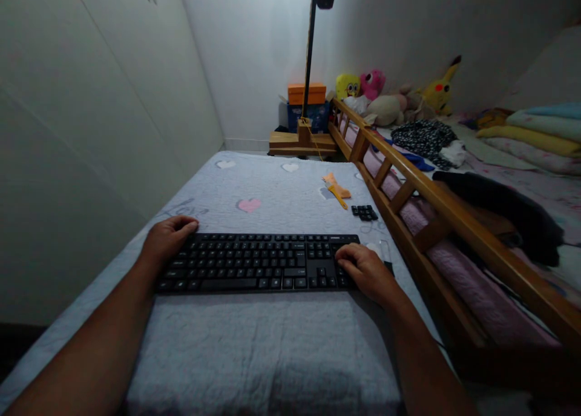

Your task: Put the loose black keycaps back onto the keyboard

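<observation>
A black keyboard [254,263] lies flat on the cloth-covered table, its long side across my view. My left hand [169,240] holds the keyboard's left end, thumb stretched along the far corner and the other fingers curled, partly hidden. Over the number pad at the right end, my right hand [363,269] has its fingers drawn together, tips down at the keys. What is between those fingertips, if anything, is hidden. Several loose black keycaps [364,212] sit in a cluster beyond the right end. A yellow-handled brush [338,197] lies against a crumpled orange cloth [339,186] farther back.
A pale quilted cloth with hearts [272,343] covers the table. Along the right runs a wooden bed rail [417,180], with bedding and plush toys [438,95] behind it. A wooden stand [302,140] with a black pole and boxes [307,94] is at the back.
</observation>
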Available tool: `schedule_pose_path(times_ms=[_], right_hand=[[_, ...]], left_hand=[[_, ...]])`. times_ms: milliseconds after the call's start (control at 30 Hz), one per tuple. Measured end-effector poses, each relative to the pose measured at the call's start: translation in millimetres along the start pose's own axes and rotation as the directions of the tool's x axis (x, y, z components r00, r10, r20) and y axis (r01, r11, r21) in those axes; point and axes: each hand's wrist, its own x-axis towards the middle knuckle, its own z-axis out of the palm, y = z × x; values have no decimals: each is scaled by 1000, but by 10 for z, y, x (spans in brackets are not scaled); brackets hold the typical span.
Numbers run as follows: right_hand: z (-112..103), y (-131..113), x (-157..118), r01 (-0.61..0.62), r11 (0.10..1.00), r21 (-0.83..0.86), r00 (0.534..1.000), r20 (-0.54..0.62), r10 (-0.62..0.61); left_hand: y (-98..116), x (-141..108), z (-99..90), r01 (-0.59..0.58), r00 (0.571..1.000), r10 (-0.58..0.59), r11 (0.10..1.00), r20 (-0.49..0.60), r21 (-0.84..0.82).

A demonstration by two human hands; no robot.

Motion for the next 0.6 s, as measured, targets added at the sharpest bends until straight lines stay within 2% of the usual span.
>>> schedule_pose_path(times_ms=[600], right_hand=[[50,14,1,32,998,-55,999,-17,-33]], left_hand=[[-36,6,10,-4,1000,4,999,-3,-42]])
